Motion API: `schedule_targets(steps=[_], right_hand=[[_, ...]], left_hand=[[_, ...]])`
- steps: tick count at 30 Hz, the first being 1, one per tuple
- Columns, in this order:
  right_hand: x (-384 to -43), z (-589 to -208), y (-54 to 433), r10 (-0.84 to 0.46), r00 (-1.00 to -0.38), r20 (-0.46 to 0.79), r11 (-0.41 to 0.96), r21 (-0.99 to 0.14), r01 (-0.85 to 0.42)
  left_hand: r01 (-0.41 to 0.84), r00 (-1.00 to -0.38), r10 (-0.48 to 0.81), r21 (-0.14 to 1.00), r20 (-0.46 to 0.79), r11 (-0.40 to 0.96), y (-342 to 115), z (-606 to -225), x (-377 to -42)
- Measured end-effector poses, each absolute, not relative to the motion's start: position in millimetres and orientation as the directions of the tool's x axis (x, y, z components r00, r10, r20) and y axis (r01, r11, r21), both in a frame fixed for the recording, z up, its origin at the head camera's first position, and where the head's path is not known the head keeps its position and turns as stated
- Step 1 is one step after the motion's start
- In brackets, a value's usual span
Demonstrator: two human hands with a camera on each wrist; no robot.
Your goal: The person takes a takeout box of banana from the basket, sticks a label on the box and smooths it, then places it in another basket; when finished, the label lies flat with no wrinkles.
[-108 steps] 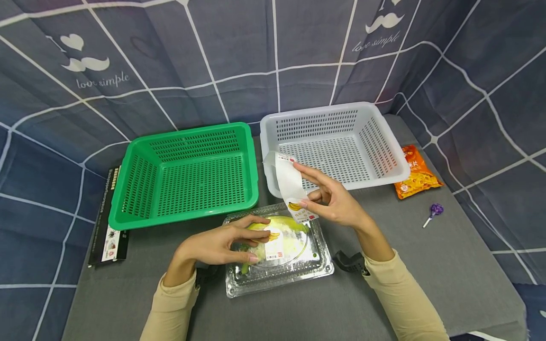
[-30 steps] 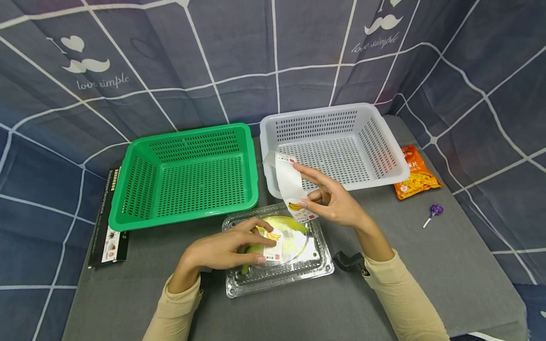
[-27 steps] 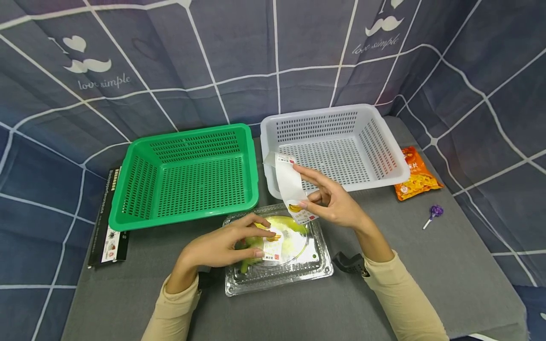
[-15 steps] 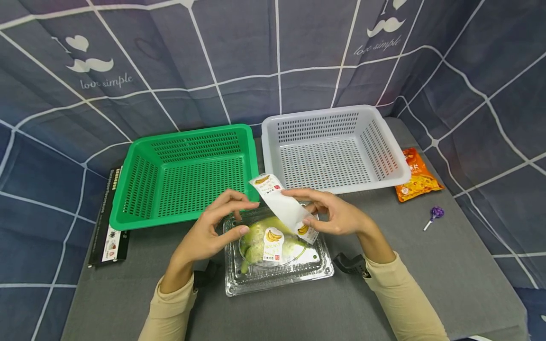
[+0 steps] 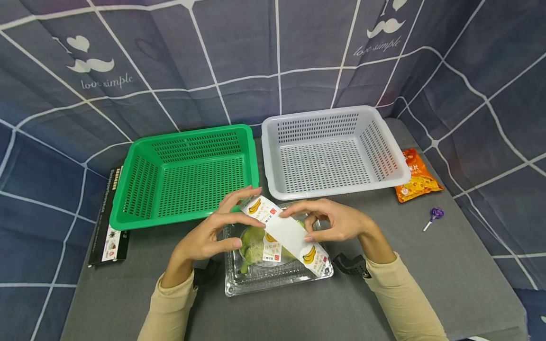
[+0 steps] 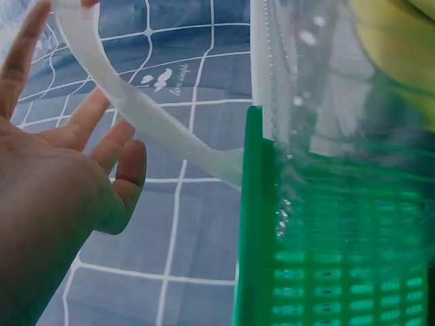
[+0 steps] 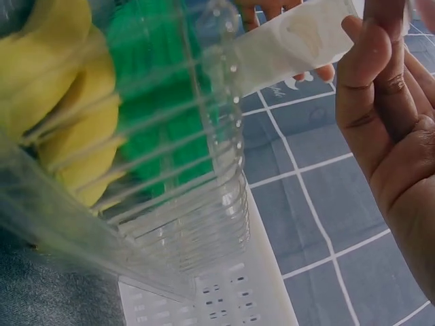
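Note:
My right hand (image 5: 341,222) pinches a white strip of banana-print stickers (image 5: 290,237), held slantwise over a clear plastic box (image 5: 245,285). At the strip's far left end are my left hand's (image 5: 209,234) straight index and middle fingers, its thumb apart from the strip. Through the lid show green-yellow bananas (image 5: 253,251), seen yellow in the right wrist view as bananas (image 7: 75,115). A single banana sticker (image 5: 269,256) lies on the lid, its upper right partly covered by the strip. The left wrist view shows the strip (image 6: 156,125) curving past the spread left hand (image 6: 61,170).
Behind the box stand a green basket (image 5: 183,218) and a white basket (image 5: 337,189). An orange snack bag (image 5: 418,177) and a purple lollipop (image 5: 436,214) lie at the right. A black package (image 5: 104,227) lies partly under the green basket. Patterned curtains surround the grey tabletop.
The left hand has lifted off the sticker on the lid and moved up to the strip's end. The right hand has lowered and turned the strip so its printed ends face up.

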State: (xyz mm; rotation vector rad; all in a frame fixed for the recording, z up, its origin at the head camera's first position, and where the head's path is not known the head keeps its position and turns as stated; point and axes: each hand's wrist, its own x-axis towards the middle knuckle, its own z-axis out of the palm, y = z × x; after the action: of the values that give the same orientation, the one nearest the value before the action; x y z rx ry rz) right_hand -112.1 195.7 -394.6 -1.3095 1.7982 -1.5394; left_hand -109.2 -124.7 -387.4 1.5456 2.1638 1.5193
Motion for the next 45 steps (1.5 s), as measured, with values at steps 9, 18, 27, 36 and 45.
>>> schedule_targets(steps=[9, 18, 27, 36, 45], right_hand=[[-112, -394, 195, -0.883, -0.406, 0.236, -0.042, -0.901, -0.431], [-114, -394, 198, -0.898, -0.382, 0.220, -0.023, -0.889, -0.456], [-113, -394, 199, -0.907, -0.387, 0.164, 0.002, -0.919, -0.395], [-109, -393, 200, -0.893, -0.425, 0.145, 0.065, -0.894, -0.442], [-104, -394, 204, -0.897, -0.412, 0.161, 0.071, -0.867, -0.494]], left_hand=[[0.652, -0.399, 0.824, 0.756, 0.403, -0.054, -124, -393, -116], [0.692, -0.426, 0.802, 0.722, 0.419, -0.009, -123, -393, -114], [0.652, -0.447, 0.803, 0.758, 0.394, -0.009, -133, -388, -95], [0.628, -0.520, 0.773, 0.776, 0.364, 0.057, -162, -393, -62], [0.606, -0.497, 0.788, 0.795, 0.362, 0.017, -181, -408, -36]])
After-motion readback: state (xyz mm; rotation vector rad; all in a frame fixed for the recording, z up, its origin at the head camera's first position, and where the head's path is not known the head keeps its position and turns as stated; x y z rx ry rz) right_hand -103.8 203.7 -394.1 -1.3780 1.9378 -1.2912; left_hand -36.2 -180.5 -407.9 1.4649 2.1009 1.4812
